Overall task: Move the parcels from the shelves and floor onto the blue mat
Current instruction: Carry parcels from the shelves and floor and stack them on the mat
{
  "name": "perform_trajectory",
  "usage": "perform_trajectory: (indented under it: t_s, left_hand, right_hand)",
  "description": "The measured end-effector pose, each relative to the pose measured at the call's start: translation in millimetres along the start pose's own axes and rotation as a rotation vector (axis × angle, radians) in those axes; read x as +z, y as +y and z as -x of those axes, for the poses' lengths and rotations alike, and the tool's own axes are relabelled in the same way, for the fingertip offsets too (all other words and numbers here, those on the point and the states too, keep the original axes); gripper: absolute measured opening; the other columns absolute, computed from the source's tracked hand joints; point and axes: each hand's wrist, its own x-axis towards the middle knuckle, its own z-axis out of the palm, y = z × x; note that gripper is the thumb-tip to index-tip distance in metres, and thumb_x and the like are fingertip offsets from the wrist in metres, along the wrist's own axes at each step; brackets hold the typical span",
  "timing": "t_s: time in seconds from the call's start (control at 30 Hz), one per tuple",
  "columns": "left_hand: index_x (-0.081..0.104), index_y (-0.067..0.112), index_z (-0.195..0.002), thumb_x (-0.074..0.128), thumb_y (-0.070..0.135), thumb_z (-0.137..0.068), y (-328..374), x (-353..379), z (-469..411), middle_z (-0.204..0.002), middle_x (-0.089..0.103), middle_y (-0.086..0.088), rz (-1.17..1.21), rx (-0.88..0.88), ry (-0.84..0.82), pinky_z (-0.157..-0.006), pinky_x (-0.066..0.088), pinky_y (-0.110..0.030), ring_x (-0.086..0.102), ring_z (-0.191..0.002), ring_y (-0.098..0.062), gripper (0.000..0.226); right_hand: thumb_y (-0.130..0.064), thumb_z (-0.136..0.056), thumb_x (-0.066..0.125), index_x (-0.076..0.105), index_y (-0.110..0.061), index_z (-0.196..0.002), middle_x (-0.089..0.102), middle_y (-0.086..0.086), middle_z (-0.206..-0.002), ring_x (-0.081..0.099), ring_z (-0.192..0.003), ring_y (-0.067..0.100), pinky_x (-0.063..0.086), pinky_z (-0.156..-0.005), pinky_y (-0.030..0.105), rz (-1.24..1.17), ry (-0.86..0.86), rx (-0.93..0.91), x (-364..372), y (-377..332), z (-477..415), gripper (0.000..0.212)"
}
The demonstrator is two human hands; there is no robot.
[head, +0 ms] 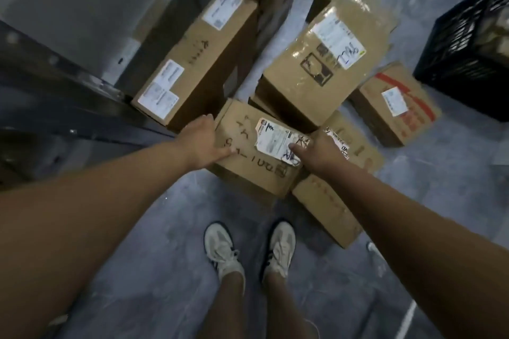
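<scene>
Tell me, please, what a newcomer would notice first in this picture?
The two bare arms reaching down: the left hand and the right hand grip opposite sides of a cardboard box with a torn label, at the centre. Beyond it sits a tape-wrapped box with a fragile-glass mark, and a long box with white labels sits at the upper left. A black plastic crate stands at the upper right.

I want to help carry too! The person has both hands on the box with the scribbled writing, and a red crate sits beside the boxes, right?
Not quite: the head view shows the crate is black, not red. The rest is right: the left hand and right hand are both on the box with the scribbled writing.
</scene>
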Motion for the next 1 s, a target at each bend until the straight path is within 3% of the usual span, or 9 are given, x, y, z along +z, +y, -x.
perform_trajectory:
  t_s: [0.07,0.13,0.23,0.33,0.47,0.63,0.73,0.9,1.0]
  left_hand:
    - [0.036,0.007,-0.139,0.073,0.047,-0.079,-23.1,24.7,-29.2,-0.139,0.044,-0.013,0.036,-0.039,0.015,-0.106,0.041,-0.049,0.044,-0.129,-0.03,0.081]
    - [0.036,0.01,-0.139,0.074,0.046,-0.08,-37.8,43.5,-55.5,-0.139,0.047,-0.01,0.129,-0.055,0.029,-0.105,0.042,-0.047,0.045,-0.129,-0.029,0.079]
    - [0.046,0.023,-0.128,0.073,0.048,-0.08,-48.3,64.0,-76.8,-0.116,0.058,0.007,0.368,-0.049,-0.027,-0.092,0.047,-0.035,0.055,-0.113,-0.017,0.061]
    - [0.048,0.031,-0.124,0.075,0.052,-0.076,-58.2,80.6,-74.7,-0.104,0.061,0.017,0.58,-0.043,0.008,-0.08,0.05,-0.022,0.059,-0.101,-0.004,0.059]
    - [0.05,0.027,-0.134,0.076,0.055,-0.073,-58.6,84.8,-50.5,-0.112,0.064,0.01,0.751,-0.109,0.054,-0.083,0.052,-0.023,0.061,-0.102,-0.007,0.072]
    - [0.062,0.022,-0.123,0.077,0.046,-0.077,-41.3,52.5,15.0,-0.109,0.07,0.005,0.835,-0.176,0.171,-0.08,0.052,-0.019,0.065,-0.098,-0.009,0.054]
    - [0.064,0.021,-0.119,0.078,0.047,-0.076,-13.8,2.4,66.7,-0.105,0.07,0.007,0.889,-0.156,0.237,-0.08,0.053,-0.019,0.066,-0.096,-0.008,0.052]
    - [0.063,0.024,-0.118,0.077,0.053,-0.074,51.8,-76.7,161.1,-0.103,0.068,0.013,0.956,-0.108,0.422,-0.078,0.052,-0.02,0.064,-0.093,-0.004,0.055]
    - [0.065,0.034,-0.105,0.077,0.058,-0.069,83.9,-99.8,221.6,-0.093,0.069,0.022,0.984,-0.104,0.497,-0.071,0.049,-0.016,0.064,-0.089,0.002,0.044]
  right_hand:
    - [-0.053,-0.088,0.062,0.052,0.0,-0.125,0.054,0.02,-0.134,0.054,-0.121,0.034,0.044,-0.096,0.036,-0.023,-0.036,0.064,27.8,20.9,-21.7,0.064]
    - [-0.052,-0.088,0.061,0.046,-0.008,-0.138,0.048,0.013,-0.143,0.048,-0.128,0.031,0.041,-0.107,0.043,-0.203,-0.084,0.069,54.5,39.4,-34.1,0.068]
    - [-0.056,-0.089,0.058,0.052,-0.029,-0.131,0.058,-0.006,-0.131,0.055,-0.12,0.018,0.045,-0.104,0.042,-0.558,-0.091,0.048,89.4,57.1,-36.4,0.051]
    - [-0.079,-0.077,0.051,0.052,-0.035,-0.135,0.062,-0.01,-0.13,0.057,-0.121,0.016,0.044,-0.106,0.04,-0.687,-0.06,0.1,115.7,62.2,-31.7,0.073]
    - [-0.083,-0.071,0.055,0.056,-0.037,-0.132,0.067,-0.013,-0.122,0.062,-0.113,0.01,0.046,-0.104,0.038,-0.809,-0.107,0.153,118.3,53.2,-23.3,0.076]
    - [-0.078,-0.062,0.067,0.065,-0.038,-0.115,0.069,-0.009,-0.118,0.065,-0.101,0.01,0.052,-0.088,0.034,-0.71,-0.119,0.093,54.4,16.4,24.0,0.066]
    - [-0.069,-0.066,0.072,0.064,-0.027,-0.123,0.07,-0.005,-0.117,0.066,-0.103,0.015,0.055,-0.092,0.039,-0.643,-0.104,-0.017,-17.7,-26.9,63.2,0.071]
    - [-0.055,-0.084,0.067,0.065,-0.033,-0.113,0.069,-0.014,-0.112,0.065,-0.102,0.009,0.056,-0.086,0.028,-0.612,-0.075,-0.281,-119.9,-81.2,151.0,0.037]
    - [-0.062,-0.083,0.062,0.058,-0.028,-0.132,0.062,-0.007,-0.129,0.06,-0.114,0.015,0.047,-0.102,0.037,-0.532,-0.038,-0.364,-162.6,-91.0,197.8,0.06]
